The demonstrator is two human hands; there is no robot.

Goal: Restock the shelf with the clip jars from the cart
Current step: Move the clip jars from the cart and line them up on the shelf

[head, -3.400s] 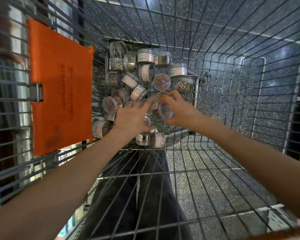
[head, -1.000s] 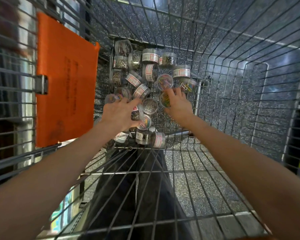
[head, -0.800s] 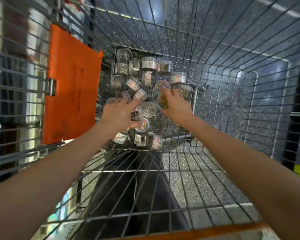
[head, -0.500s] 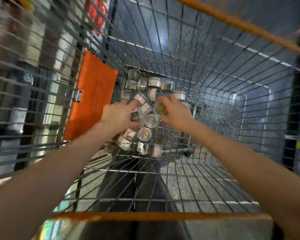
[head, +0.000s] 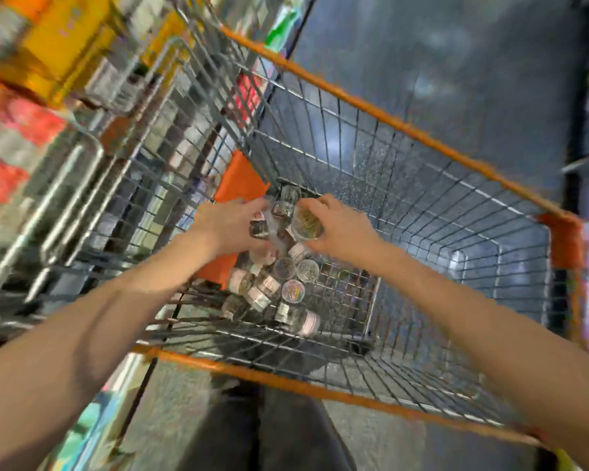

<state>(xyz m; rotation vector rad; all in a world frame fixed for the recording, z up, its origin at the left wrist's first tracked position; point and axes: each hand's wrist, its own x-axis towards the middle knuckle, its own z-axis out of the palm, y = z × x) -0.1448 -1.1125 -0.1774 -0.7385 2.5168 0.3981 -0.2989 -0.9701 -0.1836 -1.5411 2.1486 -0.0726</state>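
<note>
Head view, blurred throughout by motion. Both bare forearms are reaching down into a grey wire shopping cart with an orange rim [head: 381, 113]. The left hand [head: 231, 229] is gripping a small clear round plastic jar with a dark label [head: 259, 229], its fingers curling round the jar's side. The right hand [head: 337, 229] is holding a clear round jar of yellowish clips [head: 307, 222], lid facing the camera, fingers wrapping over its top and thumb lying beneath. The two held jars are sitting just beside each other, above the cart floor. Below and between the hands, a cluster of clear round clip jars with pale pink labels [head: 279, 287] is lying on the wire floor of the cart at its near left corner, some upright, some on their sides; one jar of multicoloured clips [head: 293, 291] is showing its lid. An orange flat plastic panel [head: 238, 180] is hanging against the cart's left wall, beside the jars. Shelving with yellow and red packaged goods [head: 48, 62] is standing left of the cart, too blurred to read. Dark trouser legs [head: 265, 436] are showing under the near rim.
</note>
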